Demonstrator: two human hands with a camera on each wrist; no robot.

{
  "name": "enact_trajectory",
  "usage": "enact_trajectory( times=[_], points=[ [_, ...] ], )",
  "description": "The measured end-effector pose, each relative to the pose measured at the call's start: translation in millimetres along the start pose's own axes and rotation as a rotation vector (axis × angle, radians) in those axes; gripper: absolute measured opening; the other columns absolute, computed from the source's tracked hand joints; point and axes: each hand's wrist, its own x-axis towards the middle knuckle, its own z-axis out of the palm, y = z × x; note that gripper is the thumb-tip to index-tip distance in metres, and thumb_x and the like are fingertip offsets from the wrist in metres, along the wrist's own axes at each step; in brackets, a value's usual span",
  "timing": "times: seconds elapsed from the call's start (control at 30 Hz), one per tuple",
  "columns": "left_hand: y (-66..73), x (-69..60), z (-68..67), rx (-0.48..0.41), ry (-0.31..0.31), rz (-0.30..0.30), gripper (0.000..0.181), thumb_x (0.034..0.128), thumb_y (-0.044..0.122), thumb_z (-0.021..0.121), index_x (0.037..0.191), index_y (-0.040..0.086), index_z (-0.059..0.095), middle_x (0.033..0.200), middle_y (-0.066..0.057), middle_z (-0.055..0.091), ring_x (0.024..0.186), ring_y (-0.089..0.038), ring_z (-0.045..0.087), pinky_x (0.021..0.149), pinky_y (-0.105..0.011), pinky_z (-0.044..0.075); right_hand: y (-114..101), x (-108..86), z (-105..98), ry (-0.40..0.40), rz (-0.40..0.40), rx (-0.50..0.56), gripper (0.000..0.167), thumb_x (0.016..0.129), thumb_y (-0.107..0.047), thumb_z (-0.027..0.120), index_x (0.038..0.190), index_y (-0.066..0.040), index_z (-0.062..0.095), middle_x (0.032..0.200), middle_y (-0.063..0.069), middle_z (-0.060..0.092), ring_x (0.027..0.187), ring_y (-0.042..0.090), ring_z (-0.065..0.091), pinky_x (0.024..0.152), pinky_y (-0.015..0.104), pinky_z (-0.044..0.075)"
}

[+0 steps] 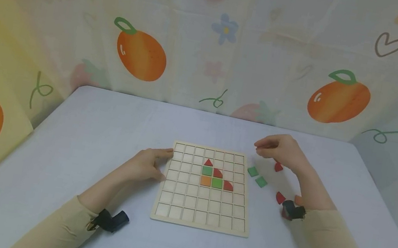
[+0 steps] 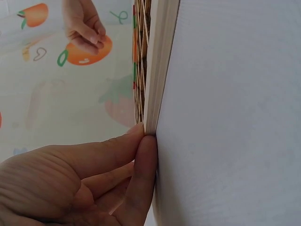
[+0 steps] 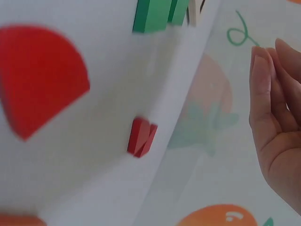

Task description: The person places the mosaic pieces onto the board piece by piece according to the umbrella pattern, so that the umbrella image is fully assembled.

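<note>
My left hand (image 1: 146, 164) holds the left edge of a square wooden grid board (image 1: 178, 199), pinching its rim between thumb and finger in the left wrist view. Coloured pieces sit in its cells: a red triangle (image 1: 208, 163), green squares, an orange square (image 1: 205, 181) and red quarter circles. Raised off the table beyond the board's right corner, my right hand (image 1: 283, 150) has thumb and fingertips brought together. A speck of dark red shows at those tips, apparently a small piece, its shape hidden. In the right wrist view the fingers (image 3: 261, 80) cover whatever lies between them.
Right of the board lie two green squares (image 1: 261, 181). Several loose red pieces (image 1: 280, 198) and an orange piece (image 1: 298, 200) are scattered near my right forearm. White cloth covers the table (image 1: 125, 116); a fruit-print curtain (image 1: 193, 61) stands behind it.
</note>
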Motion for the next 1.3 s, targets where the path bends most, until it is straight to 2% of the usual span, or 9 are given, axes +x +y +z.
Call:
enact_trajectory(
  times=[0.17, 0.33, 0.57, 0.8, 1.03, 1.17, 1.3],
  points=[
    [1.5, -0.8, -0.1, 0.003, 0.000, -0.004, 0.077, 0.0755, 0.003, 0.077, 0.146, 0.003, 0.046, 0.161, -0.007, 0.036, 0.058, -0.012, 0.054, 0.064, -0.026, 0.047, 9.8, -3.5, -11.7, 0.004, 0.017, 0.009, 0.036, 0.091, -0.029, 0.068, 0.121, -0.010, 0.070, 0.115, 0.012, 0.073, 0.097, 0.026, 0.064, 0.086, 0.039, 0.050],
    [2.4, -0.9, -0.4, 0.000, -0.002, -0.009, 0.077, 0.0753, 0.002, 0.077, 0.146, 0.003, 0.046, 0.161, -0.008, 0.036, 0.058, -0.012, 0.054, 0.065, -0.026, 0.047, 20.5, -4.9, -19.7, 0.013, 0.027, -0.002, 0.036, 0.092, -0.028, 0.067, 0.123, -0.008, 0.068, 0.117, 0.014, 0.072, 0.099, 0.023, 0.065, 0.093, 0.043, 0.050],
    [0.4, -0.3, -1.2, -0.002, -0.004, -0.008, 0.078, 0.0753, 0.003, 0.077, 0.147, 0.004, 0.046, 0.161, -0.007, 0.037, 0.058, -0.012, 0.055, 0.065, -0.026, 0.047, 33.4, -2.5, -25.4, 0.014, 0.058, -0.008, 0.038, 0.094, -0.028, 0.064, 0.127, -0.007, 0.066, 0.122, 0.016, 0.069, 0.107, 0.028, 0.063, 0.102, 0.052, 0.048],
    [-1.2, 0.1, -1.1, -0.002, -0.006, 0.002, 0.078, 0.0752, 0.003, 0.077, 0.147, 0.004, 0.046, 0.161, -0.007, 0.037, 0.057, -0.012, 0.056, 0.065, -0.026, 0.047, 42.3, -1.9, -29.4, -0.003, 0.111, -0.007, 0.040, 0.094, -0.028, 0.064, 0.128, -0.007, 0.064, 0.124, 0.018, 0.067, 0.109, 0.029, 0.062, 0.102, 0.052, 0.048],
    [-1.9, 0.3, -0.5, 0.001, -0.006, 0.004, 0.078, 0.0754, 0.004, 0.078, 0.147, 0.005, 0.046, 0.161, -0.007, 0.036, 0.059, -0.012, 0.057, 0.067, -0.026, 0.047, 55.6, -3.1, -32.5, -0.033, 0.119, -0.010, 0.039, 0.093, -0.027, 0.065, 0.126, -0.007, 0.065, 0.122, 0.017, 0.069, 0.109, 0.030, 0.062, 0.101, 0.053, 0.047],
    [-2.1, 0.4, -0.2, 0.006, -0.008, 0.003, 0.078, 0.0758, 0.005, 0.078, 0.147, 0.005, 0.046, 0.161, -0.006, 0.036, 0.060, -0.012, 0.058, 0.069, -0.025, 0.048, 59.0, -3.0, -29.7, -0.070, 0.132, -0.024, 0.040, 0.091, -0.031, 0.068, 0.126, -0.012, 0.066, 0.120, 0.012, 0.070, 0.114, 0.029, 0.056, 0.100, 0.054, 0.046],
    [-2.2, 0.4, 0.2, 0.006, -0.008, -0.002, 0.078, 0.0759, 0.005, 0.078, 0.147, 0.005, 0.046, 0.161, -0.005, 0.036, 0.062, -0.011, 0.059, 0.069, -0.025, 0.048, 57.3, -3.4, -24.1, -0.120, 0.119, -0.035, 0.037, 0.090, -0.032, 0.069, 0.123, -0.014, 0.069, 0.113, 0.008, 0.073, 0.113, 0.027, 0.057, 0.100, 0.054, 0.045]
  ],
)
